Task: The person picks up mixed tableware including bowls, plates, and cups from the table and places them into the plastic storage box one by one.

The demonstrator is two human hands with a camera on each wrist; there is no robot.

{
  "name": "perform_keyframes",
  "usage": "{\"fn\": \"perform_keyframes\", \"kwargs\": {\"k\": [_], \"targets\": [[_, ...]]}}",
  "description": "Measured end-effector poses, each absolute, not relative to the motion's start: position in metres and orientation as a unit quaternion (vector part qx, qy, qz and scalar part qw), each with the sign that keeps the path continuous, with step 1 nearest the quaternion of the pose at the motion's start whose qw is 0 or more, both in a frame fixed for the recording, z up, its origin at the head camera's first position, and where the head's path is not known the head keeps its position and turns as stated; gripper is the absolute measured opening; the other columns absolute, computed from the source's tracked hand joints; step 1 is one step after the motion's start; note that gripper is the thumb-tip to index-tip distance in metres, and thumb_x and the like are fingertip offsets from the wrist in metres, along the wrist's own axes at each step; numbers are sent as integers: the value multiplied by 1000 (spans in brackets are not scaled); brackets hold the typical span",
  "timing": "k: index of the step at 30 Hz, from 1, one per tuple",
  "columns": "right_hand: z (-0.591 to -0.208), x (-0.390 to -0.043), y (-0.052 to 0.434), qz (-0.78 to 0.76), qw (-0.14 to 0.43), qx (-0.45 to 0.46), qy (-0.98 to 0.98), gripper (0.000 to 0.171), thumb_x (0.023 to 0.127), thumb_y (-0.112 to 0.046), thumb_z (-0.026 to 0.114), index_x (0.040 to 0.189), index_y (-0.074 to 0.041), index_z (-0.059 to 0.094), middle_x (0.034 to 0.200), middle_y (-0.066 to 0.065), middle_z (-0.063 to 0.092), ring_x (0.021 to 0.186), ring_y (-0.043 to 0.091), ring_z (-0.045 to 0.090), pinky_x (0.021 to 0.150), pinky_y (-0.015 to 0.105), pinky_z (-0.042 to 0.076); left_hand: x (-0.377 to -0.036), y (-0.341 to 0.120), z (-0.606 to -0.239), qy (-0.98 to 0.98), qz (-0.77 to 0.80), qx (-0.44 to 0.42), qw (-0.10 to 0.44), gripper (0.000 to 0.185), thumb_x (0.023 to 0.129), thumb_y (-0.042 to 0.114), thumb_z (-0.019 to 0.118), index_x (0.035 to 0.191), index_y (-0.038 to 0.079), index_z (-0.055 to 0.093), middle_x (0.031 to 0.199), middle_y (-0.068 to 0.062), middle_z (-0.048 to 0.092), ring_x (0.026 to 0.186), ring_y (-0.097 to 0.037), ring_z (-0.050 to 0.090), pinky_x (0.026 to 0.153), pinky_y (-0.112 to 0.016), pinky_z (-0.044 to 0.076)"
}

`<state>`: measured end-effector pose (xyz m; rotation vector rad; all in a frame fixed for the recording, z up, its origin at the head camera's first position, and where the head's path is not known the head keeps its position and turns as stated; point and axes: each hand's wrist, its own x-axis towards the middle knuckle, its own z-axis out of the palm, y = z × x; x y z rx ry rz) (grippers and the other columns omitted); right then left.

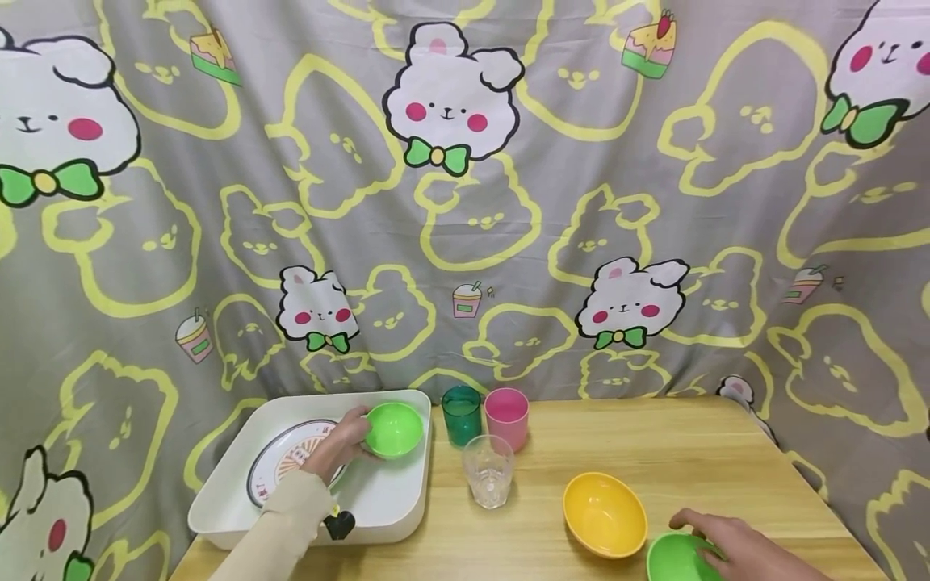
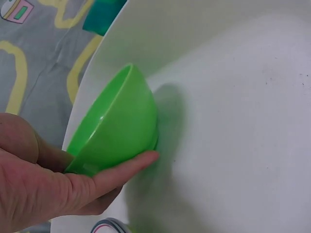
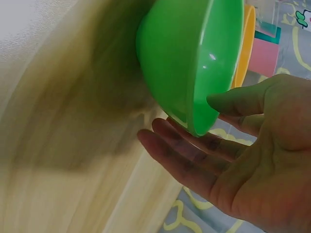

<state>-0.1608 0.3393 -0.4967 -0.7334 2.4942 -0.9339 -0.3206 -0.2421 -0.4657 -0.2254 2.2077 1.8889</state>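
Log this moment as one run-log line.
left hand: grips green bowl in white tray | right hand: at second green bowl, grip unclear | yellow bowl: beside it

2 green bowls: one (image 1: pixel 393 429) in the white tray (image 1: pixel 378 504), another (image 1: pixel 676 558) on the table (image 1: pixel 654 452).

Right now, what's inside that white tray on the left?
The white tray holds a patterned plate, partly covered by the left hand, which grips a green bowl inside the tray. The plate's centre is hidden.
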Motion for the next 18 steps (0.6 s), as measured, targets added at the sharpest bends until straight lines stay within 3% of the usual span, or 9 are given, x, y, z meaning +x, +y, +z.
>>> {"fn": "perform_keyframes", "kwargs": {"k": [6, 12, 18], "targets": [[-499, -155, 336, -384, 176, -314, 850, 17, 100, -10, 65, 116, -4, 59, 95, -19, 60, 75, -1, 53, 58, 24, 45, -318, -247, -469, 749, 647, -87, 116, 61, 84, -18, 27, 145, -21, 24, 120, -44, 47, 104, -55, 62, 82, -71, 54], [-495, -150, 337, -412, 191, -307, 836, 15, 100, -8, 65, 113, -4, 59, 92, -19, 60, 74, -1, 52, 57, 23, 43, -317, -249, -467, 755, 638, -87, 124, 52, 92, -15, 31, 144, -20, 27, 119, -43, 50, 105, -56, 61, 82, -74, 53], [-498, -150, 340, -405, 185, -330, 832, 19, 99, -6, 67, 116, -3, 59, 95, -19, 62, 75, -4, 53, 57, 23, 43, -314, -250, -465, 764, 624, -85, 138, 60, 84, -17, 29, 143, -22, 25, 126, -45, 42, 115, -60, 53, 86, -76, 50]]}}
